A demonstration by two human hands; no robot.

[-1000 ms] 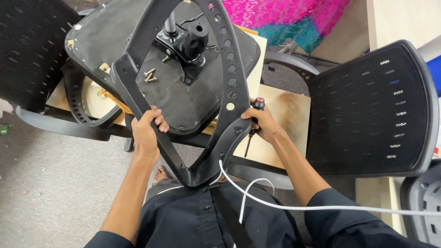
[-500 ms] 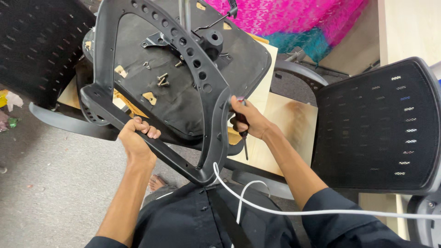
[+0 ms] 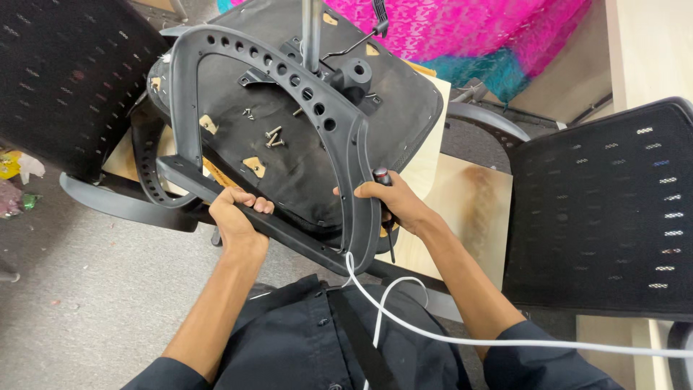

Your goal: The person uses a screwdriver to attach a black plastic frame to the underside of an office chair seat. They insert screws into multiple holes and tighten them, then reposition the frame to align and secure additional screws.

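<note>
Black plastic armrest frame (image 3: 289, 94), perforated, is gripped over the upturned seat base (image 3: 375, 108) on the worktop (image 3: 462, 209), left hand (image 3: 234, 217) clenched on its bar, right hand (image 3: 390, 202) closed around a screwdriver (image 3: 386, 217); alignment step judged underway, loose screws (image 3: 273, 136) needed next.

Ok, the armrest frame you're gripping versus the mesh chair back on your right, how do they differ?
The armrest frame is an open loop of solid dark grey plastic with a row of round holes; the mesh chair back is a broad black panel of fine mesh with small slots. The armrest frame is held up over the upturned seat by the left hand and right hand; the mesh chair back lies untouched. Both are dark chair parts.
</note>
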